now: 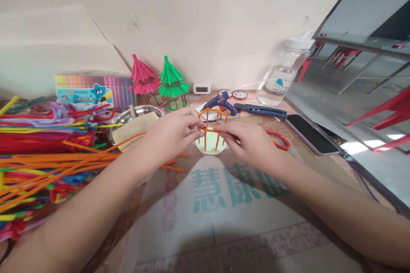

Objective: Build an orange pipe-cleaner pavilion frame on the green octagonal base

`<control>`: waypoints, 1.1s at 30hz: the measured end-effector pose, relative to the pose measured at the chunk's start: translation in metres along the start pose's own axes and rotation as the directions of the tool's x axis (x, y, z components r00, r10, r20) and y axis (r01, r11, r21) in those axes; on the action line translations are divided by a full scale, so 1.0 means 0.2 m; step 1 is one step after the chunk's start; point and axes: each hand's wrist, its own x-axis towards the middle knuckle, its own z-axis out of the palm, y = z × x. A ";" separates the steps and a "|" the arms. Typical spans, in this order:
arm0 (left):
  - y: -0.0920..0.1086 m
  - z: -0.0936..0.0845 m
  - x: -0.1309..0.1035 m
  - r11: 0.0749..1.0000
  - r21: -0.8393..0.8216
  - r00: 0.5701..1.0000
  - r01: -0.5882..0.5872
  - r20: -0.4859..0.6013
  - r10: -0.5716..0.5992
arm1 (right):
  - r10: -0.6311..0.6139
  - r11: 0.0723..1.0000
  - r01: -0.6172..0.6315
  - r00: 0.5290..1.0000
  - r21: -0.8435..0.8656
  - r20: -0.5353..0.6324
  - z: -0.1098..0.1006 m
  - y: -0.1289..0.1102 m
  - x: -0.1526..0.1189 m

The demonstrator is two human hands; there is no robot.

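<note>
A small orange pipe-cleaner frame (205, 140) stands upright on a pale green many-sided base (211, 148). Thin orange posts rise from this base to an angular orange ring at the top. From the left, my left hand (176, 130) pinches the near part of the frame between thumb and fingertips. My right hand (248, 136) closes on the same frame from the right, its fingertips close to the left ones. The fingers cover some of the orange stems, so their exact joins are hidden.
Loose pipe cleaners (48, 132) pile up at left, near a metal bowl (153, 110). Behind are a pink pavilion (144, 76), a green one (173, 79), a small clock (201, 89) and a blue glue gun (221, 101). Pliers (262, 110), red-handled scissors (283, 138), a phone (312, 133) and a bottle (282, 72) sit right.
</note>
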 end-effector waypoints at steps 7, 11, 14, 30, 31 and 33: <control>0.01 0.01 0.00 0.999 -0.036 0.998 -0.016 -0.060 0.014 | 0.025 0.999 -0.024 0.999 -0.047 0.027 -0.07 0.00 0.02; 0.01 0.01 0.00 0.999 -0.041 0.997 -0.028 -0.079 0.025 | -0.012 0.998 0.014 1.000 -0.067 0.021 -0.07 0.00 0.01; 0.01 0.01 0.00 0.999 -0.030 0.996 -0.042 -0.084 0.039 | -0.047 0.996 0.048 0.999 -0.076 0.020 -0.06 0.00 0.01; -0.04 0.06 0.00 0.992 0.016 0.983 -0.126 -0.129 0.127 | -0.038 0.999 0.038 0.999 0.032 0.027 -0.04 0.02 0.02; -0.04 0.06 0.00 0.992 0.014 0.983 -0.128 -0.128 0.129 | -0.039 0.999 0.038 0.999 0.033 0.025 -0.04 0.03 0.02; -0.04 0.07 0.00 0.991 0.011 0.983 -0.133 -0.128 0.133 | -0.038 0.999 0.037 0.999 0.033 0.025 -0.04 0.03 0.02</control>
